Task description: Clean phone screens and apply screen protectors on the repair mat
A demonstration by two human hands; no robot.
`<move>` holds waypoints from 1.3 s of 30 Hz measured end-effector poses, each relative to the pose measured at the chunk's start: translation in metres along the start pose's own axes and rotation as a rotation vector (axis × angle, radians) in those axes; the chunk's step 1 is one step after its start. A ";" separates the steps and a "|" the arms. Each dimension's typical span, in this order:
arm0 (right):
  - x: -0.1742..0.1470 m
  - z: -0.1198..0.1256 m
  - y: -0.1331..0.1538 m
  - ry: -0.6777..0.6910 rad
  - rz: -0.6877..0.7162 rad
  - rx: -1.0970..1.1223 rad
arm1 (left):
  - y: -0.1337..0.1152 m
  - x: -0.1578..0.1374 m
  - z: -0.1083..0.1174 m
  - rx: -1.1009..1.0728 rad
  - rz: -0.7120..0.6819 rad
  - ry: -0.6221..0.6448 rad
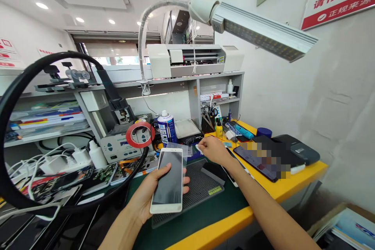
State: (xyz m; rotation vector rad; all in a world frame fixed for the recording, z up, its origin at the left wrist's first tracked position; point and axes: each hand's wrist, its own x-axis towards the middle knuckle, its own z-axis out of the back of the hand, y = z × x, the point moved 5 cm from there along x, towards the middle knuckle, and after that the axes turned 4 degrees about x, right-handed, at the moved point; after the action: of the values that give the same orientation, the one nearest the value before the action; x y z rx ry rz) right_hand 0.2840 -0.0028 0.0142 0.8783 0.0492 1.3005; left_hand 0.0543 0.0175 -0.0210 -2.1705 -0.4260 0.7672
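Observation:
My left hand (146,193) is wrapped round a white smartphone (168,181) with a dark screen, its thumb on the left edge and fingertips showing on the right. A clear plastic film (184,151) shows behind the phone's top end. Farther forward and to the right, my right hand (215,149) is closed in a pinch. A small white wad (199,148) shows at its fingertips; I cannot tell its material. Below lies a grey perforated mat (196,187) on the green work surface (231,205). Partly behind my right forearm lies another white-edged phone (233,179).
A blue-and-white spray can (166,128) and a red tape roll (140,134) stand beyond the phone. At left loops a thick black hose (6,125) above circuit boards and chargers. A large dark-screened phone (256,163) lies right. Overhead hangs a lamp (260,33).

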 end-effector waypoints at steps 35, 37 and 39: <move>0.004 0.070 -0.043 -0.797 -0.241 1.103 | 0.012 0.010 0.004 0.003 0.055 -0.100; 0.002 0.069 -0.040 -0.839 -0.231 1.082 | 0.011 0.011 0.005 0.003 0.050 -0.119; -0.001 0.072 -0.039 -0.877 -0.227 1.048 | 0.011 0.012 0.007 -0.004 0.046 -0.126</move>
State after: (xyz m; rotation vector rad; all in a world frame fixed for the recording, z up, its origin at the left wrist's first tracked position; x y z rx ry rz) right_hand 0.3508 -0.0421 0.0408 2.2030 0.1383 0.5160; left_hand 0.0596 0.0211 -0.0376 -2.1492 -0.4431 0.9329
